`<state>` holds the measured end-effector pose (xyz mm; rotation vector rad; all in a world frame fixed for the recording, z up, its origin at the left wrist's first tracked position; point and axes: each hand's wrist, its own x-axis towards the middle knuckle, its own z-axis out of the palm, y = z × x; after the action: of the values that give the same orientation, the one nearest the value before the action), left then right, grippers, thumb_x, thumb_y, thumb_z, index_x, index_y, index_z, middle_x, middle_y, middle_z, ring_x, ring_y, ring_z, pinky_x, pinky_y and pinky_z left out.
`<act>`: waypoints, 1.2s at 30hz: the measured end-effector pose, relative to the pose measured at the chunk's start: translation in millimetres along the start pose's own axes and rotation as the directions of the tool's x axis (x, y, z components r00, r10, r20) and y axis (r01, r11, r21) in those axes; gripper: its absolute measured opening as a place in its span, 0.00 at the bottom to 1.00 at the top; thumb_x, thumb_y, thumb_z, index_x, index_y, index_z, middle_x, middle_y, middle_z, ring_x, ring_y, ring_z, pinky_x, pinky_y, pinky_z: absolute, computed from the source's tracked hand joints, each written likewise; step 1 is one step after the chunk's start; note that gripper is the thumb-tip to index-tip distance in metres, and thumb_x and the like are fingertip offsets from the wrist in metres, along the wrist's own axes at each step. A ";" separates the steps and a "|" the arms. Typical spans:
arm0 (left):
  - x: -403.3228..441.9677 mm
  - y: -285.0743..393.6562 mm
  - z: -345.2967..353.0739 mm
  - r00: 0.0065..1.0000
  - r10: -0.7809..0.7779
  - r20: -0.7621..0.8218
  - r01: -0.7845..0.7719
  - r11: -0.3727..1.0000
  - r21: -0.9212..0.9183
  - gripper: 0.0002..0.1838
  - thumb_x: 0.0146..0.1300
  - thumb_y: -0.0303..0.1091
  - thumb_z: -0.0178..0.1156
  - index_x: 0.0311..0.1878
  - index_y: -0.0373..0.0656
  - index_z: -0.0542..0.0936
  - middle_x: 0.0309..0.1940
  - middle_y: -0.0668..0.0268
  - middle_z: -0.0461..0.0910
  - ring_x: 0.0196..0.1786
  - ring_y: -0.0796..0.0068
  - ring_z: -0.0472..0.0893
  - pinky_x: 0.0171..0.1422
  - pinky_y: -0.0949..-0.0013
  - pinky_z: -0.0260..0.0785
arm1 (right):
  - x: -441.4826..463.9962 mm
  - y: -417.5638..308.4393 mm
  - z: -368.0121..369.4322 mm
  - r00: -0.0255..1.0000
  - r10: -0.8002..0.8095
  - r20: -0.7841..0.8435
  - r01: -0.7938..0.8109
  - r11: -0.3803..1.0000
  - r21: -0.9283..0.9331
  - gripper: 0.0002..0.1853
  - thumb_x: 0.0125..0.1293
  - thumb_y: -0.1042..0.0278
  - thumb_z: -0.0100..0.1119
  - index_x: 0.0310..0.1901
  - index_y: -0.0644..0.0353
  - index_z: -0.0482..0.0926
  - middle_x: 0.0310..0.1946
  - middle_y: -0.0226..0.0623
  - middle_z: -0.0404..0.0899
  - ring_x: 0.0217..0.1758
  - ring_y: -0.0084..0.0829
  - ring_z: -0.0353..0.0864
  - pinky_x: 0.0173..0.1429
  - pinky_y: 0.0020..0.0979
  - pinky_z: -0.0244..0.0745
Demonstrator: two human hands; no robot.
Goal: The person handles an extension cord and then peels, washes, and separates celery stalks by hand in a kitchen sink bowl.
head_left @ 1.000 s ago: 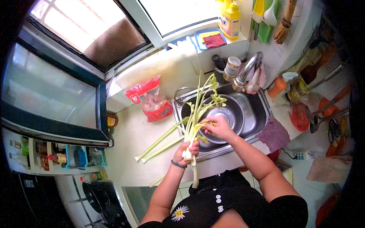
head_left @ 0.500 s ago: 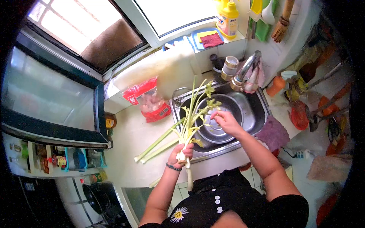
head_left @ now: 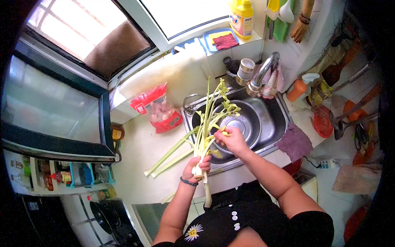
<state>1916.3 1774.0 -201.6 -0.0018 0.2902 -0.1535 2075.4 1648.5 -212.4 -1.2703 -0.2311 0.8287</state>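
A bunch of pale green celery [head_left: 203, 140] is gripped near its root end by my left hand [head_left: 196, 168], its leafy tops leaning over the sink. My right hand [head_left: 233, 140] pinches a yellowish celery leaf on the bunch's right side, above the sink. Inside the sink sits a round metal basin [head_left: 256, 128], partly hidden by the leaves and my right hand. Two cut stalks [head_left: 168, 157] lie on the counter left of the bunch. One pale stalk hangs down below my left hand.
A red-and-clear plastic bag [head_left: 161, 113] stands on the counter, left of the sink [head_left: 276, 142]. The faucet [head_left: 263, 76] rises behind it. A purple cloth [head_left: 294, 142] drapes over the right front edge. An open window frame [head_left: 105, 123] juts in at left.
My right hand has moved left and down from above the basin to the celery, where its fingers now close on a leaf. My left hand keeps its hold on the bunch.
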 end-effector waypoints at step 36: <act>-5.8 10.5 10.4 0.979 0.034 -0.199 0.078 0.846 0.527 0.20 0.59 0.34 0.59 0.52 0.39 0.67 0.34 0.64 0.74 0.32 0.75 0.76 0.34 0.73 0.72 | -0.3 -38.8 -3.3 0.810 -0.245 0.532 0.568 0.553 -0.610 0.06 0.57 0.70 0.60 0.32 0.63 0.77 0.29 0.41 0.77 0.33 0.40 0.78 0.39 0.34 0.71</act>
<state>1915.4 1785.1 -190.3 0.5713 0.4437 -0.2549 2093.4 1643.5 -178.2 -1.7039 -1.2876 0.5486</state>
